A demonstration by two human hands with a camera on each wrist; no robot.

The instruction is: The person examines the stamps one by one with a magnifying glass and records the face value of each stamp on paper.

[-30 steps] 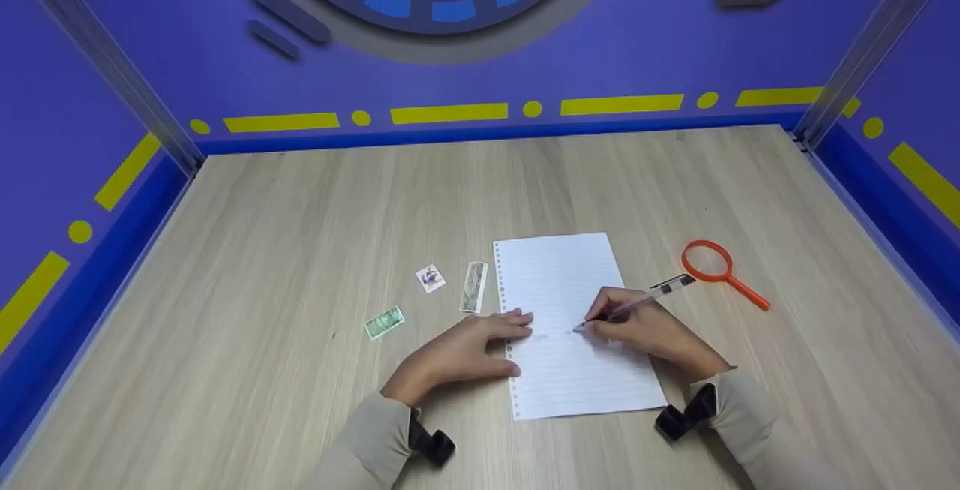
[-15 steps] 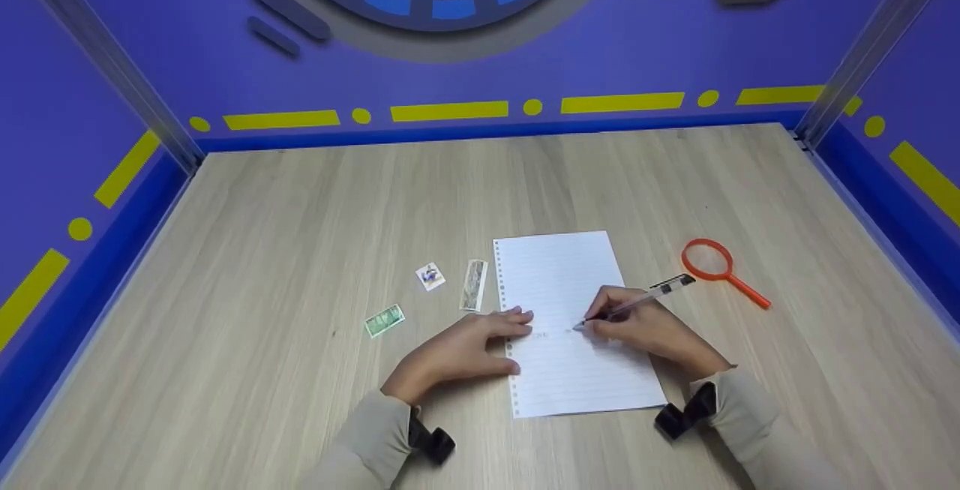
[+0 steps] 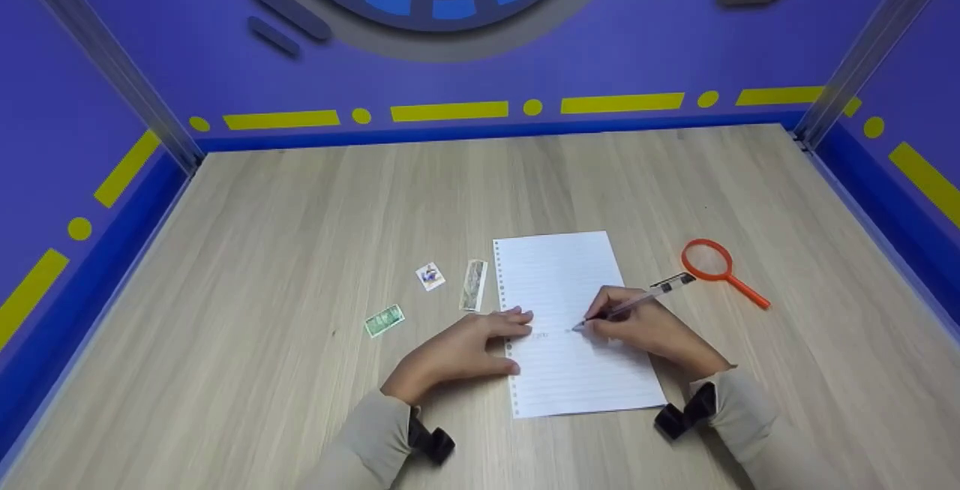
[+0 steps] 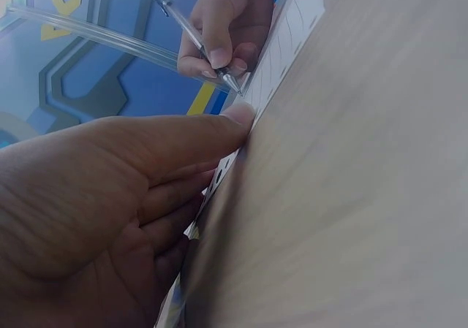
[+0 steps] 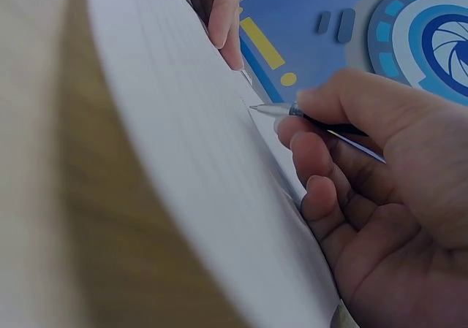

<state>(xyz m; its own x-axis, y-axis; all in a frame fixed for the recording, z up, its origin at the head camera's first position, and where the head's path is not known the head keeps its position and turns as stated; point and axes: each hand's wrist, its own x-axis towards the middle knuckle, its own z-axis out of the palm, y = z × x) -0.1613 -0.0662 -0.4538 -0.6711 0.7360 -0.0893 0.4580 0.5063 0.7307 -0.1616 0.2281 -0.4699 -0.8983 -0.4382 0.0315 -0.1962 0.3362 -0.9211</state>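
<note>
While the left hand (image 3: pixel 459 351) rests outspread on paper (image 3: pixel 577 381), the right hand (image 3: pixel 643 326) pinches a pen (image 3: pixel 660 290).

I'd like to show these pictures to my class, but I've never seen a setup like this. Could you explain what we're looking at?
There is no machine here: a person works with two bare hands. The wide picture comes from a camera on the head, looking forward and down. The two close pictures come from cameras on the wrists, one per hand.

On the wooden table lies a sheet of lined paper. Left of it are three small printed slips that look like stamps: one green, one squarish, one long. On the right lies an orange magnifying glass.

The right hand holds a pen, tip at the paper; the left hand rests on its left edge.
</note>
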